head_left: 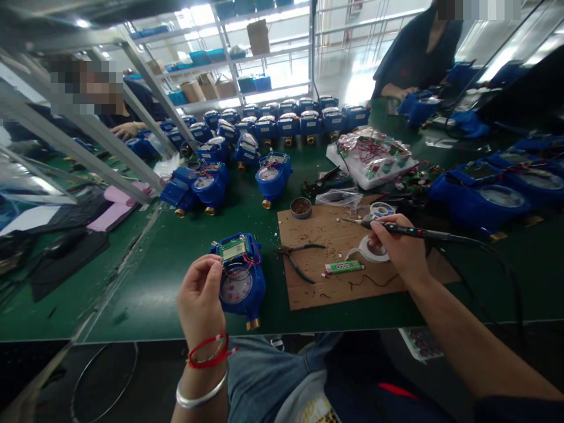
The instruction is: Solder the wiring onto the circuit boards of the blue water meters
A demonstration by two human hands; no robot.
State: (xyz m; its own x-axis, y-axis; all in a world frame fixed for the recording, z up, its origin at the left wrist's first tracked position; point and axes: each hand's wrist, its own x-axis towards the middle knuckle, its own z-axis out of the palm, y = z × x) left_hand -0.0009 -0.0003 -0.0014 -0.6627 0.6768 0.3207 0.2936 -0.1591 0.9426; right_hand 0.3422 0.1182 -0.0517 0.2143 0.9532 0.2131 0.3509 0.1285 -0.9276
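A blue water meter (241, 288) with a brass fitting lies before me on the green bench. Its upper housing holds a circuit board with a small display (234, 249) and thin red wires. My left hand (205, 299) is closed in a pinch at the board's left edge; what lies between its fingertips is hidden. A soldering iron (408, 230) rests in my right hand (403, 252), its tip pointing left above the cardboard (304, 296). Close under that hand are a white tape roll (373, 249) and a solder spool (382, 210).
On the cardboard lie cutting pliers (299, 264) and a green-labelled stick-shaped object (344, 267). A round tin (301, 207) stands at its back edge. Behind are several blue meters (273, 176) and a bagged heap of wired boards (370, 154). Two co-workers sit across the bench.
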